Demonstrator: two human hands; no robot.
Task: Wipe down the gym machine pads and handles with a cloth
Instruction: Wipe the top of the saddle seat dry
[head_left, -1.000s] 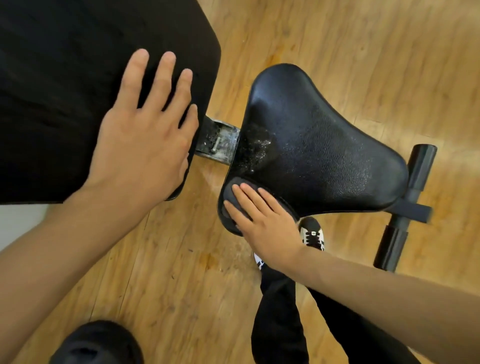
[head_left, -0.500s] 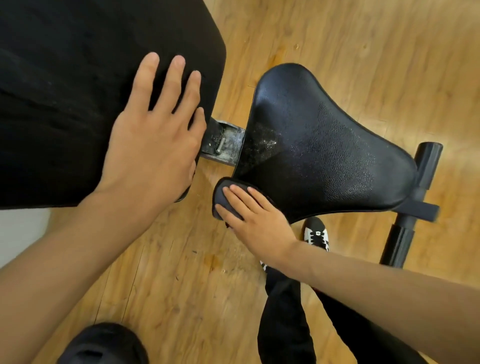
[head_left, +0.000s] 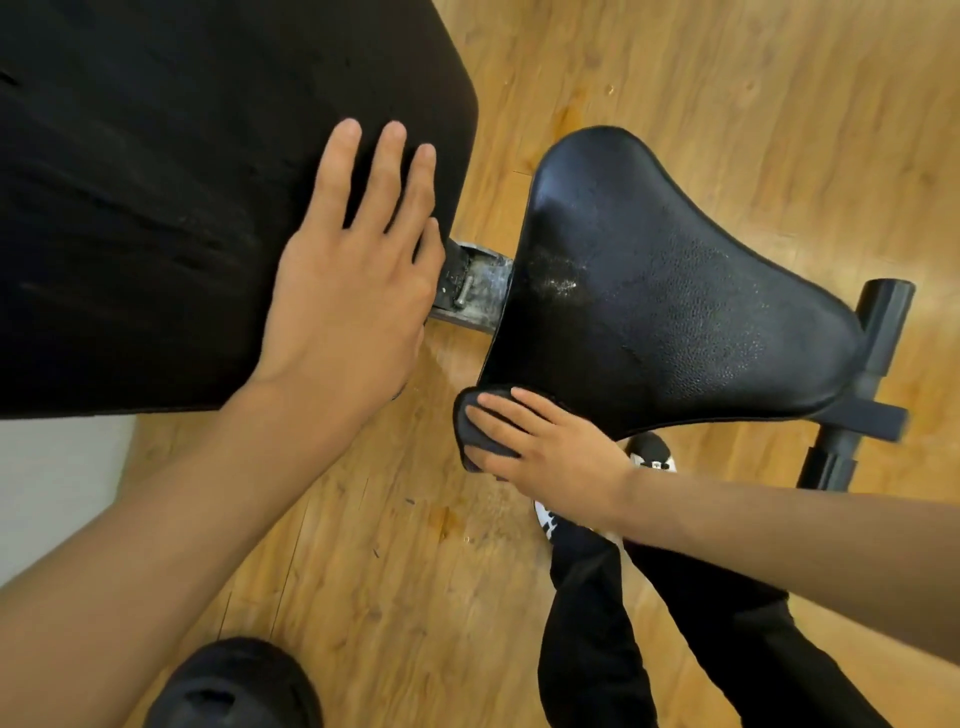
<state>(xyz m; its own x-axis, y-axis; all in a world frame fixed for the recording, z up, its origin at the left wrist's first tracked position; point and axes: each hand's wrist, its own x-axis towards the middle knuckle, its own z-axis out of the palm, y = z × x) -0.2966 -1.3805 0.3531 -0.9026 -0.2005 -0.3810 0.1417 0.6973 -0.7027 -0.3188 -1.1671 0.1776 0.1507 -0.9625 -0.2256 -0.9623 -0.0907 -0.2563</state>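
A black textured seat pad (head_left: 670, 291) fills the middle right of the view, with pale specks near its left edge. My right hand (head_left: 545, 447) presses a dark grey cloth (head_left: 475, 431) with straight fingers against the pad's near-left corner and edge. To the left lies the large black back pad (head_left: 156, 182). My left hand (head_left: 353, 275) rests flat on its right end, fingers spread and straight.
A worn metal bracket with a bolt (head_left: 470, 291) joins the two pads. A black roller bar on a post (head_left: 872, 358) stands at the right. The floor is wood planks (head_left: 405, 571). My legs and shoes (head_left: 649, 452) are below the seat.
My right hand has slid the cloth leftward and down along the seat's near edge to its left corner. My left hand has stayed on the back pad.
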